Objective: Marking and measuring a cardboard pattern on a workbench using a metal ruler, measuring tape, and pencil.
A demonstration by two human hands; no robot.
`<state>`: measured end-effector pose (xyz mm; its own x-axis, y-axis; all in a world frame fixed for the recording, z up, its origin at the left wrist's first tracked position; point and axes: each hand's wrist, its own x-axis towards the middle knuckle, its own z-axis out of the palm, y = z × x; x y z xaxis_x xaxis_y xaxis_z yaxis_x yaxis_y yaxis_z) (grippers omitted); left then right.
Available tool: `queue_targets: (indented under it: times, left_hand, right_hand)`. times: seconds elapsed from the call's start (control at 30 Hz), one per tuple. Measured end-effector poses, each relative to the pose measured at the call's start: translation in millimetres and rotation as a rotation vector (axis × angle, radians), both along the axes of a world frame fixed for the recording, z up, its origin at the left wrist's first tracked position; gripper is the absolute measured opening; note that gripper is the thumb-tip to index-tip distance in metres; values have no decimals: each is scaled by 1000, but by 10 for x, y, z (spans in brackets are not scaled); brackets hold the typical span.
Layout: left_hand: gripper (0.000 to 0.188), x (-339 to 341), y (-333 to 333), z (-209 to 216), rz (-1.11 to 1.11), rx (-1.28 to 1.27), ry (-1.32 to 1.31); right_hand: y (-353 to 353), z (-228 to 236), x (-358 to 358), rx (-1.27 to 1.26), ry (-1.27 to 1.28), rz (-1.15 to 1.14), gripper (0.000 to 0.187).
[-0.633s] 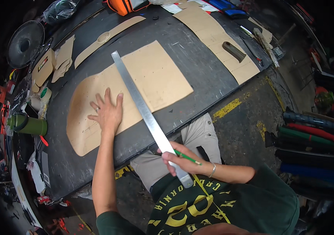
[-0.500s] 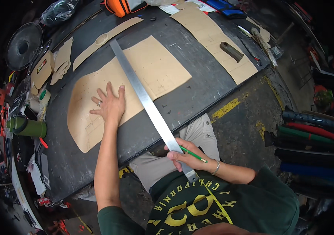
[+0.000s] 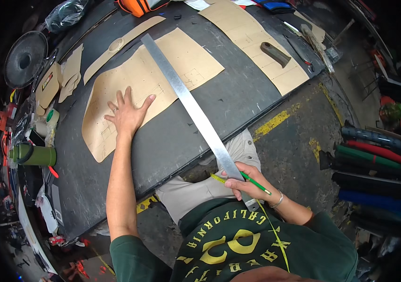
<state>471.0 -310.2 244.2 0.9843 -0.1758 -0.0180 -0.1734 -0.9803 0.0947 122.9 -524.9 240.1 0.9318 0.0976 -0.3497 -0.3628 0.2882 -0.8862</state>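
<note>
My left hand (image 3: 127, 114) lies with spread fingers on a large tan sheet of card or leather (image 3: 158, 91), which has small marks and drawn lines. In my right hand (image 3: 247, 182) are the near end of a long steel ruler (image 3: 193, 110) and a green pencil (image 3: 256, 183). The ruler slants from my lap over the table edge, its far part across the sheet. A yellow tape measure (image 3: 280, 244) hangs down my shirt, and its short end (image 3: 218, 177) shows beside my right fingers.
On the dark table (image 3: 163, 164) lie another tan piece (image 3: 238, 28) with a dark handle-like tool (image 3: 275, 55) on it, a curved strip (image 3: 134, 35) and a stack of templates (image 3: 71, 73). A fan (image 3: 25, 59) and a green bottle (image 3: 36, 154) stand at left; coloured rolls (image 3: 374, 160) lie right.
The tan sheet has shifted away from me with my left hand on it. My right hand and the ruler's near end have moved right and slightly nearer.
</note>
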Motion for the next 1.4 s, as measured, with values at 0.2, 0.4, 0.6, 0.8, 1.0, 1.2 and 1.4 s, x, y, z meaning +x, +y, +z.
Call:
queue_targets:
  times: [0.2,0.4,0.6,0.8,1.0,1.2,1.4]
  left_hand:
    - [111,118,-116,-4,5,6,-9]
    - [100,710,-140,-59,65,25,-38]
    - [113,1117,-272,-41,59,-19,-65]
    - [117,1253,-355,-30,24,-28,-66]
    - [118,1144,-283,-104,8,-3,-75]
    - [112,620,122,-277,-215,19,-80]
    - [101,404,1273,-174,-598,37,-164]
  right_hand:
    - [23,-34,112,2,-42,35,31]
    - [111,97,562,-8,-155,67,33]
    - [16,217,674,204,14,-49,35]
    - [-54,175,575,262,105,-198,36]
    - [-67,255,526,133,-41,-167,26]
    - [-393,73,299,-154,-122,-217,43]
    - [-656,95,-11,-372,-164,-331,49]
